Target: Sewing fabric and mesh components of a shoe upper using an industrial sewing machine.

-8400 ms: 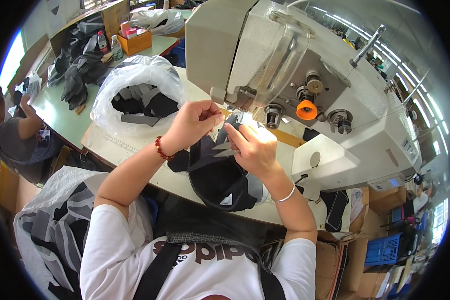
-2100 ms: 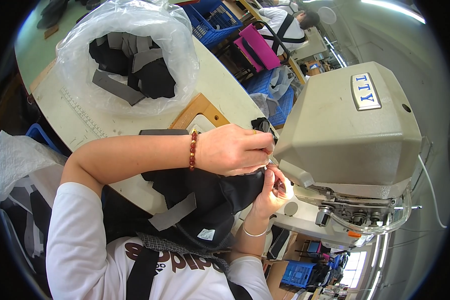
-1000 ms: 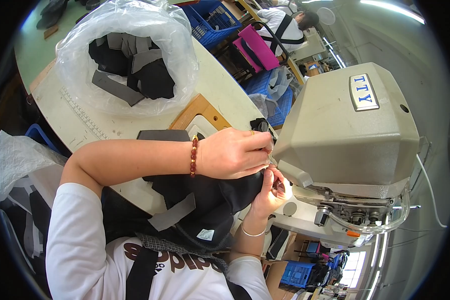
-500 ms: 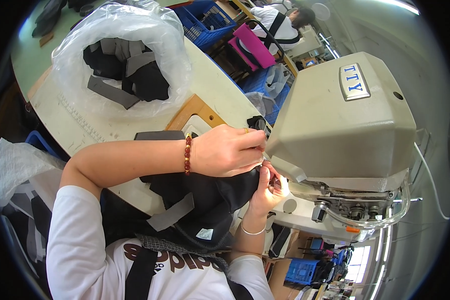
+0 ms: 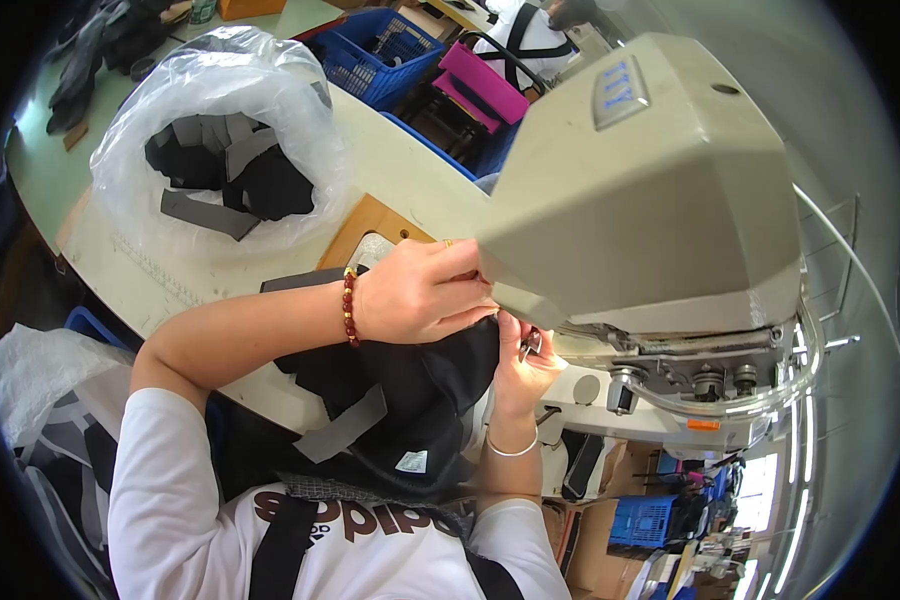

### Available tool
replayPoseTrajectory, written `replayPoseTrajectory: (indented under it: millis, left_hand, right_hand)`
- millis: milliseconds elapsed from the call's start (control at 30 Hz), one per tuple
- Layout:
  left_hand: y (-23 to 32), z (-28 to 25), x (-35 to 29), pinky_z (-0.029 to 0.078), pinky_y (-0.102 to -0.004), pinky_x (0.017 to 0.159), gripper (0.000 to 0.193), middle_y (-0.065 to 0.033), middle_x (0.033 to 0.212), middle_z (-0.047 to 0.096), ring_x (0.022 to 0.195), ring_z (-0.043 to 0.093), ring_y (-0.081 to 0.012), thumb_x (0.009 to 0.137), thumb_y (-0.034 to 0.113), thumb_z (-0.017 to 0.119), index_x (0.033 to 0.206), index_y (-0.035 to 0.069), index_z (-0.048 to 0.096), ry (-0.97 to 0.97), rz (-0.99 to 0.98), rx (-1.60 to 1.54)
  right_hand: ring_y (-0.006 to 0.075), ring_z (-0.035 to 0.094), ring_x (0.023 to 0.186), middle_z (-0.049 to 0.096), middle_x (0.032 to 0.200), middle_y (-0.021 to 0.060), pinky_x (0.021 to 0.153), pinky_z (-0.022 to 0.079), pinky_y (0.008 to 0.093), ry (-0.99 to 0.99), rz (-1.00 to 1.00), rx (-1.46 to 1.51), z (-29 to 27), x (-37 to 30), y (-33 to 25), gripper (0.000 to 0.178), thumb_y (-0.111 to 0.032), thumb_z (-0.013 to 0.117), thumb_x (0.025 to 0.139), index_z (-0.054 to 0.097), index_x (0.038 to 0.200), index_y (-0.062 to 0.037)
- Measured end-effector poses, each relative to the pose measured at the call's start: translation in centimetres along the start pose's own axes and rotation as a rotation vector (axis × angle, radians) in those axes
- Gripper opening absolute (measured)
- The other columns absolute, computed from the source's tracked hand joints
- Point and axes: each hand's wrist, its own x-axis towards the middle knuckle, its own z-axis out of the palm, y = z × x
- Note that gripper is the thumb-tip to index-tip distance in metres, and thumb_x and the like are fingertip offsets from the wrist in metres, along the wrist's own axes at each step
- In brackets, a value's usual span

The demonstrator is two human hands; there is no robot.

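Observation:
My left hand (image 5: 420,292), with a red bead bracelet at the wrist, reaches across to the sewing machine's head (image 5: 630,215). Its fingers are pinched together close under the casing; what they hold is hidden. Just below, my right hand (image 5: 520,385), wearing a white bangle, is closed round a small dark metal tool (image 5: 532,344) whose kind I cannot make out. The two hands' fingertips nearly meet at the edge of a black fabric piece (image 5: 420,375). That piece hangs down to my lap, with a grey strip (image 5: 345,425) and a white label (image 5: 411,461) on it.
A clear plastic bag (image 5: 320,150) of black and grey fabric pieces stands on the pale table (image 5: 390,150). A wooden-edged plate (image 5: 355,225) lies near my left wrist. Beyond are blue crates (image 5: 375,60), a pink-backed chair (image 5: 482,85) and another person (image 5: 520,40).
My view has shifted, so the machine appears higher and further left. Both hands stay close together at the fabric edge. The metal tool in my right hand now shows more plainly.

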Motion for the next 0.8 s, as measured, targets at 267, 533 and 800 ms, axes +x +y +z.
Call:
replayPoseTrajectory:
  millis: [267,533,800]
  left_hand:
    - [-0.5,-0.8,0.0,0.056,-0.0292,0.072,0.015,-0.0111,0.106,0.064,0.092,0.066,-0.017,0.091,-0.004,0.064,0.104,0.001,0.07,0.068,-0.453,-0.263]
    - [-0.1,-0.4,0.4,0.056,-0.0276,0.072,0.011,-0.0032,0.092,0.073,0.082,0.068,-0.009,0.098,0.001,0.065,0.106,-0.004,0.07,0.041,-0.614,-0.465]
    - [2.4,-0.9,1.0,0.06,-0.0303,0.078,0.018,-0.0066,0.097,0.077,0.086,0.073,-0.0136,0.098,0.003,0.07,0.115,-0.001,0.071,-0.071,-0.579,-0.378]
  right_hand:
    - [0.0051,0.044,0.067,0.046,0.071,-0.0059,0.061,0.037,0.0218,-0.391,-0.065,-0.334,-2.8,2.0,-5.5,0.009,0.007,0.077,0.089,0.07,0.093,0.0011]
    - [0.0053,0.037,0.06,0.04,0.068,-0.0034,0.056,0.034,0.0214,-0.668,-0.184,-0.61,-4.3,2.1,-5.4,0.011,0.003,0.071,0.096,0.065,0.097,-0.0066]
    - [0.0024,0.034,0.058,0.046,0.064,-0.0063,0.054,0.029,0.022,-0.446,0.005,-0.525,-6.8,0.6,-4.7,0.004,-0.002,0.074,0.098,0.07,0.099,-0.0004]
